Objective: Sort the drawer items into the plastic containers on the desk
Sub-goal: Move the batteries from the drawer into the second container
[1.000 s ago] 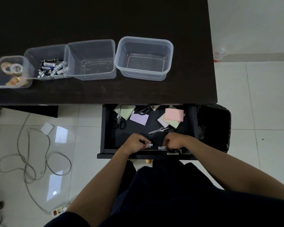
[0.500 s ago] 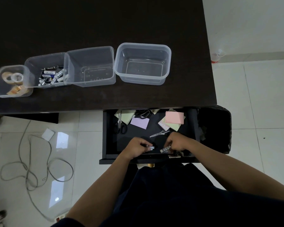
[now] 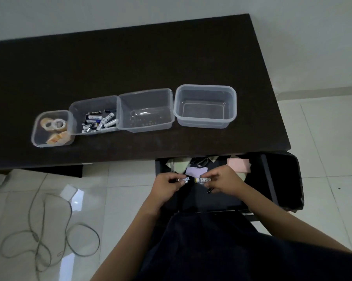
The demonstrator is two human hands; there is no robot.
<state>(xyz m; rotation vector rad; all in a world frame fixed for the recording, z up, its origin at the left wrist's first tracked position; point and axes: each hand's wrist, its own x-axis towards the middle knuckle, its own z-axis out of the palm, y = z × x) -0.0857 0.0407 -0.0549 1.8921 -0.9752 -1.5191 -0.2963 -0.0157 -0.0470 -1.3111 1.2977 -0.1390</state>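
Observation:
Both hands are raised over the open black drawer (image 3: 270,179). My left hand (image 3: 167,185) pinches a small battery (image 3: 183,180). My right hand (image 3: 223,182) pinches a white battery (image 3: 203,180) and holds a dark one below it. Sticky notes lie in the drawer: pink (image 3: 239,164), purple (image 3: 195,171), pale green (image 3: 179,165). Four clear containers stand in a row on the dark desk (image 3: 130,63): a tape container (image 3: 52,128), a battery container (image 3: 96,116), and two empty ones (image 3: 146,110) (image 3: 205,105).
A black bin (image 3: 286,179) stands right of the drawer. Grey cables (image 3: 49,236) loop on the tiled floor at the left, near a white paper (image 3: 68,192). Scissors in the drawer are mostly hidden under the desk edge.
Both hands lifted from the drawer's front edge with the batteries. My head tilted up, so more of the desk and less of the drawer shows.

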